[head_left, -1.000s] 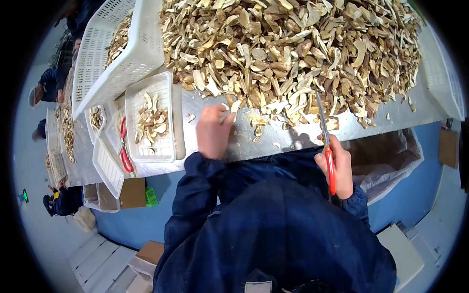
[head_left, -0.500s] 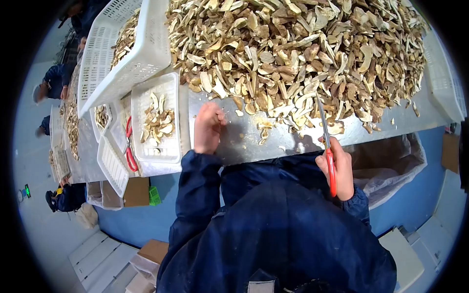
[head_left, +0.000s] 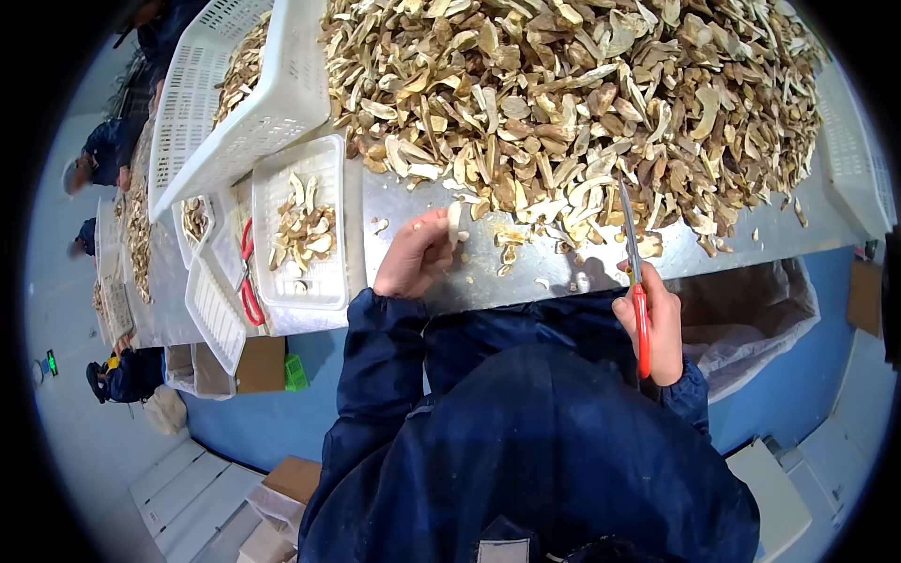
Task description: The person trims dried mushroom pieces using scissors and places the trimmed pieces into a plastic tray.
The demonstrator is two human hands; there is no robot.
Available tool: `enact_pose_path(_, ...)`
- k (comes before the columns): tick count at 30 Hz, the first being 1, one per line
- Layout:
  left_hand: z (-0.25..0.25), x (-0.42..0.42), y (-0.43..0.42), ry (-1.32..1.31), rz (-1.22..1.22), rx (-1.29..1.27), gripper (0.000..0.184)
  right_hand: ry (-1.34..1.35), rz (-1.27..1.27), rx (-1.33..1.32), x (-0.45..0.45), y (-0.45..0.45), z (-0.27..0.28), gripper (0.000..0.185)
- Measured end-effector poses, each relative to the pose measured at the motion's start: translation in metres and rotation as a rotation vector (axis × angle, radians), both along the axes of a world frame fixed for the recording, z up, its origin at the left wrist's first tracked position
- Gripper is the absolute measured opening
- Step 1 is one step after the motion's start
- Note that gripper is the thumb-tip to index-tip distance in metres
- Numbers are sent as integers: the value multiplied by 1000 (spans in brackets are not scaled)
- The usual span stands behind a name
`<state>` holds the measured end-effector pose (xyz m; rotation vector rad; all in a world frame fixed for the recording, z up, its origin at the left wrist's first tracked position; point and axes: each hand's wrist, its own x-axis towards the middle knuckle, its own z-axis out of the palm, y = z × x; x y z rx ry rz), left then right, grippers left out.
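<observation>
Between the fingertips of my left hand (head_left: 415, 255) is a pale mushroom slice (head_left: 454, 222), held upright just above the metal table (head_left: 474, 286). My right hand (head_left: 660, 319) is wrapped round red-handled scissors (head_left: 642, 324), whose blades point away from me toward the pile and look closed. A big heap of dried mushroom slices (head_left: 563, 103) covers the far part of the table, and a few loose pieces lie at its near edge between my hands.
Left of my left hand stands a white tray (head_left: 336, 272) with some slices. Beside it lie another red-handled pair of scissors (head_left: 248, 272) and a small white basket (head_left: 214, 314). A large white crate (head_left: 291, 98) rises behind. Under the table's right edge is a lined box (head_left: 751, 319). Other people work far left.
My left hand has turned and now pinches a pale mushroom slice, its fingers reaching further right. My right hand with the scissors has shifted slightly.
</observation>
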<state>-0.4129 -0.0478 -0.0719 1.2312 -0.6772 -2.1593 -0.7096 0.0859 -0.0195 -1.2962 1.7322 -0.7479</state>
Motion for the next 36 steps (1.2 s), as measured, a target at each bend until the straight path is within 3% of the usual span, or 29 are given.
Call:
enact_pose_path(2,-16,10,7,371,44,145,25,-8,11,8,2,-1,1,53)
enact_pose_path(5,-12,3,16,531,3,68,32,-15,29,9,4,-1,1,52)
enact_pose_path(9,9,8,8,475,157,-76,29,-15,52,-8,6,1,1,51)
enact_pose_path(10,9,8,3,337,210,-120,23,-10,55,-3,6,2,1,50)
enact_pose_path(14,0,-8,-5,-517,-63,-376,12,-1,57,-19,7,1,2,50)
enact_pose_path(17,-22,-34,5,-1130,-49,-1167,17,-4,53,-11,7,1,2,50)
enact_pose_path(23,-23,-49,4,-1216,-49,-1325,20,21,46,-34,7,2,2,50)
enact_pose_path(26,-28,-42,9,-1096,-51,-1228,22,-2,33,16,6,1,1,50)
enact_pose_path(29,6,-27,19,-935,-48,-739,18,11,37,-1,5,-2,-1,51)
enact_pose_path(30,8,-7,21,-978,66,-873,16,-23,30,21,5,-4,3,51)
enact_pose_path(31,20,9,21,-960,251,-839,16,-29,25,15,5,-4,3,51)
enact_pose_path(33,47,47,12,-1321,356,-991,16,-37,19,1,2,-5,1,50)
enact_pose_path(35,35,93,-5,-1327,357,-886,20,-23,22,-14,-1,-5,-3,49)
enact_pose_path(36,33,97,-11,-1616,229,-1179,26,-22,17,-25,-1,-5,-4,49)
